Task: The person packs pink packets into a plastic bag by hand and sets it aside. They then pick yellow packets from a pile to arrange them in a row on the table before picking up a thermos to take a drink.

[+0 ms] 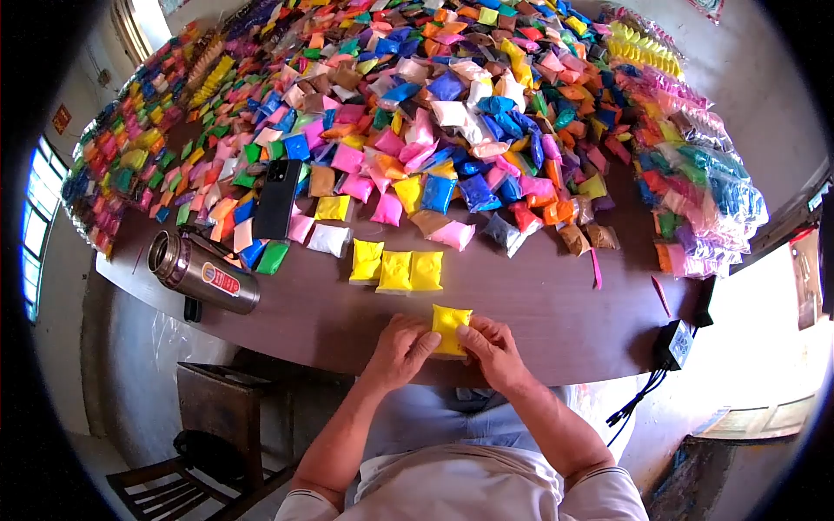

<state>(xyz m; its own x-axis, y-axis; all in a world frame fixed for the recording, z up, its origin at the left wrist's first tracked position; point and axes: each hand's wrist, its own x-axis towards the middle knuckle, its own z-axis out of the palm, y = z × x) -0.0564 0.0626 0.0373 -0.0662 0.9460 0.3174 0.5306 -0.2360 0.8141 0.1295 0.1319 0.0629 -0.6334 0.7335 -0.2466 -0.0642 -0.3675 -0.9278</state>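
Note:
Between my two hands, at the table's near edge, is a small yellow packet [451,326] in clear plastic. My left hand [403,349] pinches its left side with thumb and curled fingers. On the other side, my right hand [493,349] grips it, the thumb lying over its lower right part. Just beyond, three more yellow packets lie on the tabletop: one at the left [367,260], one in the middle [395,271] and one at the right [426,270], side by side and close together.
A great heap of coloured packets [417,113] covers the far side of the brown table [539,304]. A black phone [278,200] leans at the heap's left front. An uncapped steel flask [204,271] stands at the left. Bundled packets [695,200] and a black power box [673,345] are right.

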